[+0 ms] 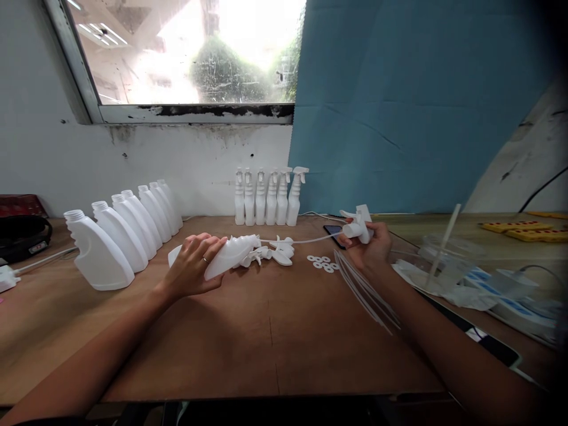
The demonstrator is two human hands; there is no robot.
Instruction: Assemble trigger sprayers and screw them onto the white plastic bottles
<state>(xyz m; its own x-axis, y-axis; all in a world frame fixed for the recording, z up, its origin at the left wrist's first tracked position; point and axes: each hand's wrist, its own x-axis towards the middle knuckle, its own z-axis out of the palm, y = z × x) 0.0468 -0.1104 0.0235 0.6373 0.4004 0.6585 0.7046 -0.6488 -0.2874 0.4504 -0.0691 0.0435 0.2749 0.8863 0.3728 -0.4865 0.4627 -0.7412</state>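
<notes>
My left hand [195,263] is wrapped around a white plastic bottle [228,255], tipped on its side with its neck pointing right. In my right hand [370,245] is a white trigger spray head [358,226]. A thin clear dip tube [306,241] runs from the spray head leftward to the bottle's mouth; whether its end is inside I cannot tell. Behind the bottle lies a pile of loose white spray heads [281,251]. Small white ring washers [323,264] and a bundle of loose clear tubes [361,290] lie near my right forearm.
Several open white bottles [104,257] stand in a row at left. Several bottles with spray heads [266,201] stand against the wall. A phone [333,234] lies behind my right hand. At right are a plastic cup [448,254] with a straw and a power strip [510,305].
</notes>
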